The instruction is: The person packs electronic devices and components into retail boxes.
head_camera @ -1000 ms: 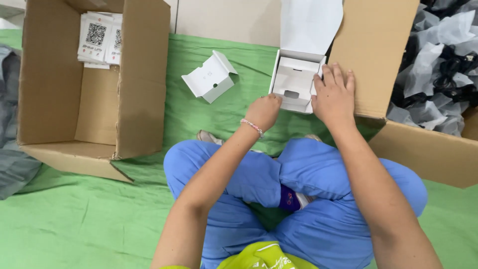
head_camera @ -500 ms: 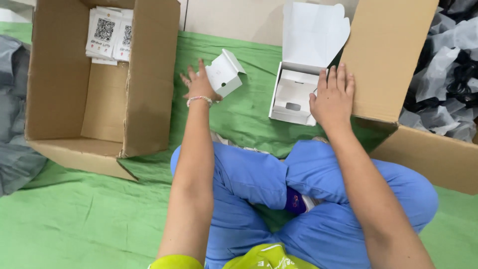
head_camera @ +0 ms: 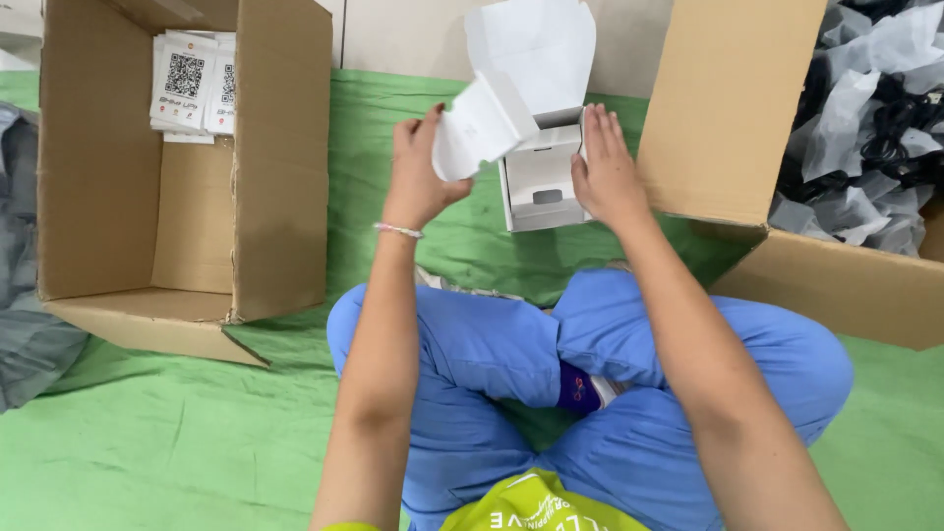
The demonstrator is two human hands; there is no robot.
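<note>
My left hand (head_camera: 421, 169) grips a folded white cardboard insert (head_camera: 479, 128) and holds it up just left of a small white box (head_camera: 539, 179). The box stands open on the green cloth, its lid (head_camera: 531, 49) raised behind it. A dark part shows inside the box. My right hand (head_camera: 604, 169) rests flat against the box's right side, fingers together and pointing away from me.
A large open cardboard box (head_camera: 280, 167) lies on its side at the left, with white printed leaflets (head_camera: 194, 84) inside. Another cardboard box (head_camera: 728, 108) at the right holds grey bagged items (head_camera: 865, 128). My crossed legs in blue trousers (head_camera: 511, 354) sit on the green cloth (head_camera: 147, 442).
My left hand picked the white insert up from the cloth at the left and carried it right, up beside the small box. My right hand stayed on the box.
</note>
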